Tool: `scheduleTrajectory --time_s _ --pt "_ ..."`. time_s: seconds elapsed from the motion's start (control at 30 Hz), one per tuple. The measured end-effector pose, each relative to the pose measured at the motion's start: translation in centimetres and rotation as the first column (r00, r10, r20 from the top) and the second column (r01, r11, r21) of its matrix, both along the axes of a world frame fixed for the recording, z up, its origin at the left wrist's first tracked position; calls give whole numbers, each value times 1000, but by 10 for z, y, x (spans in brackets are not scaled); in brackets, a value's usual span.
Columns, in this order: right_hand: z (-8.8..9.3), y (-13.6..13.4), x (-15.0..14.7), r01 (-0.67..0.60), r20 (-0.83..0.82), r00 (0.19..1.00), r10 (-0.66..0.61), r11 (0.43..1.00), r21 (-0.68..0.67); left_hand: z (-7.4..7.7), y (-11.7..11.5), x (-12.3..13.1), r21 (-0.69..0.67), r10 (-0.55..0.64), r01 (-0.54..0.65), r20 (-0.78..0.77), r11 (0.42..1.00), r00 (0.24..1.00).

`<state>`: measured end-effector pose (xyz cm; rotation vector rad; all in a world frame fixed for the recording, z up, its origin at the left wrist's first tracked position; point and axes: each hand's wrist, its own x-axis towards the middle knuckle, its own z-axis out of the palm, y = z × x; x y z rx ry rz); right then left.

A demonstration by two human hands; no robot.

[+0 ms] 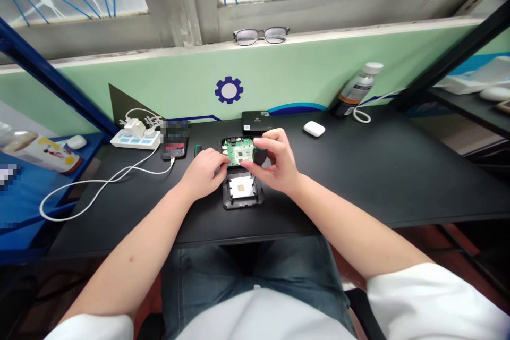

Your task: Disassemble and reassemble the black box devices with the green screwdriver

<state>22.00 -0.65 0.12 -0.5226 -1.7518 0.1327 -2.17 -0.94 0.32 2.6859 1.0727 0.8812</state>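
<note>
A green circuit board (238, 153) sits in an open black case on the desk. My left hand (205, 172) is closed at the case's left edge, thumb and fingertips against it. My right hand (279, 162) pinches a stubby screwdriver (260, 156) with a black and green handle, over the board's right side. Its tip is too small to make out. Just in front of the board lies the black case cover (243, 204), inner side up, with a silvery plate (241, 187) on it. Beside my left hand is another black and green object (198, 150), partly hidden.
Behind the board is a black box (255, 122); a white earbud case (314, 128) lies to its right. A phone (174, 141) with a white cable and a power strip (135, 139) are at left. A bottle (356, 90) leans at the back right. Glasses (261, 36) rest on the ledge.
</note>
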Motion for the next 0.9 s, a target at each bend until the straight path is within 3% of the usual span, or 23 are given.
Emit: scheduleTrajectory --time_s 0.3,0.43,0.6,0.9 --pt "11 -6 5 -200 -45 978 202 979 38 -5 5 -3 9 12 -12 2 1000 1000" --pt "12 -6 4 -174 -69 982 176 984 33 -3 4 -2 29 19 -19 -6 999 1000" --pt "13 -6 0 -122 -55 990 130 985 125 -1 4 -4 44 16 -16 -9 999 1000" --pt "20 -12 3 -149 -178 975 137 987 -55 2 3 -5 -18 40 -40 0 999 999"
